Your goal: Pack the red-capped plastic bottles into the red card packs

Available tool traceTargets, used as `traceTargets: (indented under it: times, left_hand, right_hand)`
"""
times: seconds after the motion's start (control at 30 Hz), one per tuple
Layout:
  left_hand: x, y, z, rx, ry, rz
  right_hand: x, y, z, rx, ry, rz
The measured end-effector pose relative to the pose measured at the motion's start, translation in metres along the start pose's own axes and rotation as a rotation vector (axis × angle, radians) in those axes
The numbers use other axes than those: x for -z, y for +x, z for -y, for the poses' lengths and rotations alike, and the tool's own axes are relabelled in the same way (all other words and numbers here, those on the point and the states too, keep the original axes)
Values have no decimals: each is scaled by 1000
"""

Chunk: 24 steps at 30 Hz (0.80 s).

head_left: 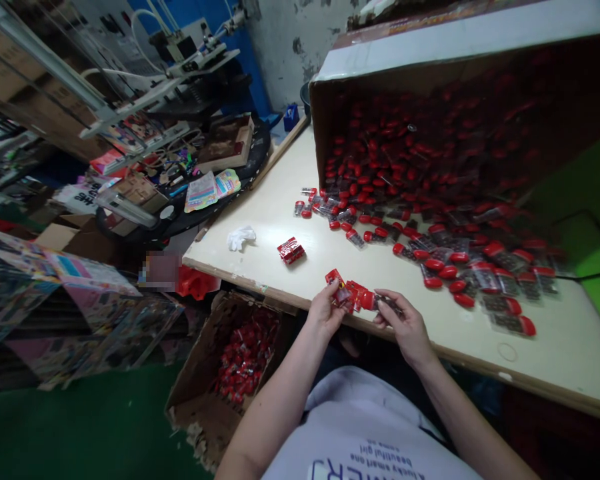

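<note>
My left hand (pixel 324 308) and my right hand (pixel 405 325) meet at the near edge of the cream table (pixel 280 220). Between them they pinch a row of small clear tubes with red caps (pixel 353 293), held side by side. The left fingers grip the row's left end, and the right fingers close on its right end. A finished red bundle (pixel 291 251) lies on the table just beyond my hands. Several loose red-capped tubes (pixel 455 263) spill across the table to the right.
A big cardboard box (pixel 325 113) lies on its side at the back, pouring out tubes. On the floor stands an open carton (pixel 200 373) with red bundles. A white crumpled glove (pixel 241 237) rests on the table. A cluttered machine bench (pixel 180 133) fills the left.
</note>
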<state>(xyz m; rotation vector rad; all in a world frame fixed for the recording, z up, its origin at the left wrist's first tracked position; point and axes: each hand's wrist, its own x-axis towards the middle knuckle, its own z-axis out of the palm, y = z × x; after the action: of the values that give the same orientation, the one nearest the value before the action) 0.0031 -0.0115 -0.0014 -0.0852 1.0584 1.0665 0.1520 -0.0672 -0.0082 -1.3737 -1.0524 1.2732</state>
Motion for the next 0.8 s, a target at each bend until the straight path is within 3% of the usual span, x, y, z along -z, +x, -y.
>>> traceTargets:
  times: [0.27, 0.6, 0.8]
  left_hand:
    - [-6, -7, 2, 59, -24, 53]
    - [-11, -9, 2, -11, -66, -24]
    - [-11, -10, 6, -2, -48, 6]
  right_hand:
    - [-17, -8, -1, -10, -51, 128]
    - [-16, -11, 4, 31, -125, 164]
    - [-17, -7, 3, 40, -141, 116]
